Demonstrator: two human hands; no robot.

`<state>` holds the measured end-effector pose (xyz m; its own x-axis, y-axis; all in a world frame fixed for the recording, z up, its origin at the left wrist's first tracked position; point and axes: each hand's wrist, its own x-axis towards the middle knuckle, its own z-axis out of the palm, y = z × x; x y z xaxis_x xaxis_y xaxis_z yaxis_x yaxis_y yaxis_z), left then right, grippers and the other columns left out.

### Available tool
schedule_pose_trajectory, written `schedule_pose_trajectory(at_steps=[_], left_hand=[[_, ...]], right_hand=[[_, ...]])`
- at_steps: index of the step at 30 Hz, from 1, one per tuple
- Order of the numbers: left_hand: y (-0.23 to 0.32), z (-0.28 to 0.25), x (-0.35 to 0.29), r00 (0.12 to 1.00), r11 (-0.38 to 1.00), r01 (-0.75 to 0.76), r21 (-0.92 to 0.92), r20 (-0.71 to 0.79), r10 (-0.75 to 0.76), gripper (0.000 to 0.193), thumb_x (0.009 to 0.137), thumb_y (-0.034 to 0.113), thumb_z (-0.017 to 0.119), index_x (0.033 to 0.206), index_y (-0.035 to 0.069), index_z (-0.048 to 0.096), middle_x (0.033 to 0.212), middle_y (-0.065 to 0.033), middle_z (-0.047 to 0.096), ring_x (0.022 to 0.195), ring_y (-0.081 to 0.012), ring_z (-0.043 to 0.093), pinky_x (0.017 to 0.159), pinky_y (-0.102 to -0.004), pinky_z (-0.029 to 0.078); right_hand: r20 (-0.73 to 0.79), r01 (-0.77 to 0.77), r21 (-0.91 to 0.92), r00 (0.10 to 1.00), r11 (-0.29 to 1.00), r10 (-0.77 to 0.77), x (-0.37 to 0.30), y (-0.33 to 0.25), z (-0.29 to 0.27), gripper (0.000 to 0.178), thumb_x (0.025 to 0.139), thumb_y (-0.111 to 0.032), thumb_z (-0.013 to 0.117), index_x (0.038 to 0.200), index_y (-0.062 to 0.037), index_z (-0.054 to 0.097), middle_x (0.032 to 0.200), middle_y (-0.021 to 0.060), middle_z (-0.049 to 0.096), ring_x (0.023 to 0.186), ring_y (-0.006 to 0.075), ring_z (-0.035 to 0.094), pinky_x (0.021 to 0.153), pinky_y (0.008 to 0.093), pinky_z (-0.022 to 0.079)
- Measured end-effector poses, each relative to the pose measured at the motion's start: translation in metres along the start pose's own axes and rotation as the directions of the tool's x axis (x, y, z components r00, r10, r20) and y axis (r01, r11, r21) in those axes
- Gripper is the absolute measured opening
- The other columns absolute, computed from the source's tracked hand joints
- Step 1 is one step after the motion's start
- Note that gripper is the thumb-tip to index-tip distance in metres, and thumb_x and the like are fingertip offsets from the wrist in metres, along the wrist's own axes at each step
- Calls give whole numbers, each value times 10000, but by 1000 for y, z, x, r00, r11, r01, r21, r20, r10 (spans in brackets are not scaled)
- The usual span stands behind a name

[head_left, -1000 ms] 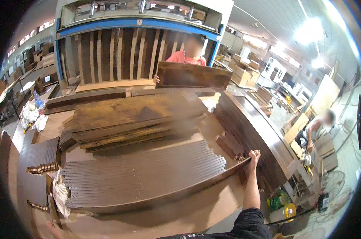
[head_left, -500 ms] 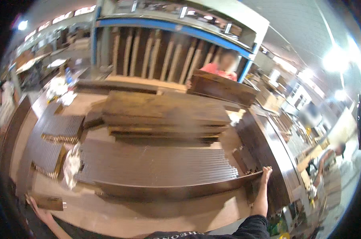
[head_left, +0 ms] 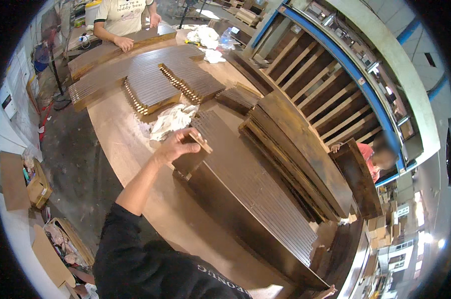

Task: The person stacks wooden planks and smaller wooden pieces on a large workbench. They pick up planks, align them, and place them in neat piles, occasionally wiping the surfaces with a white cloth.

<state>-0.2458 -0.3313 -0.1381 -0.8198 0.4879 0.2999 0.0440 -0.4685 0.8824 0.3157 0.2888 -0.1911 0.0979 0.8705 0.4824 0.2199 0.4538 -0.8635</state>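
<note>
My left hand is closed round a short dark-brown board, held at the near-left end of a long dark-brown board standing on its edge. Only a little of my right hand shows, its fingers closed at the long board's other end, at the lower edge. Behind the long board lie many thin dark strips side by side. A crumpled white cloth rests just beyond my left hand.
Thick brown boards are stacked beyond the strips. Stepped strip bundles lie at the far left, where a co-worker rests a hand on a board. Another person holds a brown panel at right. Open cardboard boxes sit lower left.
The view has swung left and tilted. My left hand has lifted the short board from the table's near-left corner to the long board's end. My right hand stays at the other end.
</note>
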Motion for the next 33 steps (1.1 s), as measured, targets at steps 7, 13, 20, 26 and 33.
schedule_pose_trajectory(at_steps=[7, 13, 20, 26, 33], left_hand=[[-12, -7, 0, 992, 992, -120, -35, 29, 121, 185, 786, 161, 727, 897, 106, 590, 893, 24, 577, 858, -70, 532, 724, -218, 435], [-11, -10, 2, 992, 992, -115, -43, 38, 117, 189, 785, 182, 719, 878, 100, 577, 866, 24, 569, 840, -80, 551, 703, -217, 437], [10, 10, 7, 981, 976, -190, 106, 53, 186, 213, 751, 150, 758, 801, 98, 558, 805, 25, 563, 840, -77, 564, 730, -228, 447], [-27, 26, 9, 895, 943, -295, 152, -302, 329, 301, 765, 233, 764, 678, 92, 513, 628, 43, 518, 585, -45, 513, 541, -200, 408], [-31, 25, 14, 759, 865, -380, 328, -424, 495, 400, 835, 369, 665, 640, 72, 484, 597, 31, 508, 574, -48, 476, 513, -228, 374]], right_hand=[[-4, -29, 18, 1000, 999, 30, -6, 1, -5, 215, 774, -264, 558, 692, -116, 426, 695, -11, 406, 660, 135, 405, 641, 332, 360], [-16, -47, 14, 999, 999, 48, -11, 2, -8, 218, 772, -276, 559, 698, -116, 429, 697, -10, 412, 661, 135, 411, 644, 332, 364], [-29, -46, -10, 999, 999, 46, -9, -2, -8, 223, 771, -289, 559, 705, -117, 433, 700, -9, 418, 663, 136, 418, 647, 331, 368], [-23, -51, -24, 998, 998, 50, -4, -5, 0, 228, 770, -301, 560, 712, -118, 436, 702, -8, 424, 664, 136, 424, 650, 331, 372], [-8, -39, -34, 999, 999, 39, 0, -4, 2, 235, 769, -314, 561, 719, -119, 440, 705, -7, 430, 665, 137, 430, 653, 330, 376]])
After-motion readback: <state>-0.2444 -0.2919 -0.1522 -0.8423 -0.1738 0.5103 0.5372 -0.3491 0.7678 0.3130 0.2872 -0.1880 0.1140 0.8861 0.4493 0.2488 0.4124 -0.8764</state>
